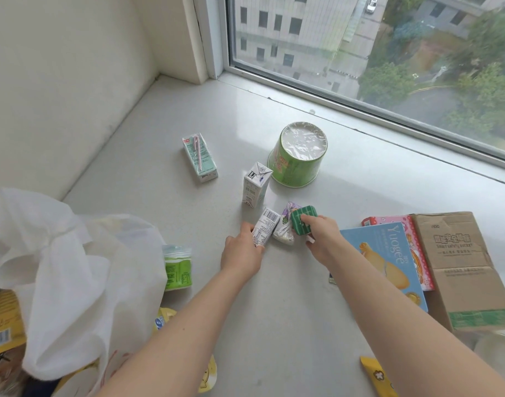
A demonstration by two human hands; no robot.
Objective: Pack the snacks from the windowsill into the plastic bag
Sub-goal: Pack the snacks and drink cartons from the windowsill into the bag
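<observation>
Nearest me, the bag [73, 282] slumps at my lower left, its mouth folded over on itself; some packets already show inside it, though I can't tell how many or what they are. A yellow wrapper [377, 376] is cut off at the bottom edge, and the green pouch [178, 266] is half tucked behind the bag.

Further out, my left hand [241, 257] curls its fingers around the white packet [264, 230], and my right hand [321, 239] pinches the green block [302, 222] by its near end. The purple pack [285, 227] lies squeezed between the two, touching both. If I lift both hands together, I judge that middle pack could get dragged or flipped. The upright carton [255, 184] stands just beyond my knuckles and looks tall and narrow, so a careless lift could tip it against the cup [300, 156] behind it. The limp bag mouth may also refuse a one-handed drop.

At right, the blue box [388, 262] covers most of the pink box [417, 253], beside the cardboard box [460, 267]. Farther still, the flat carton [199, 157] lies alone on the sill [159, 124]. My fingertips under both packets are hidden.
</observation>
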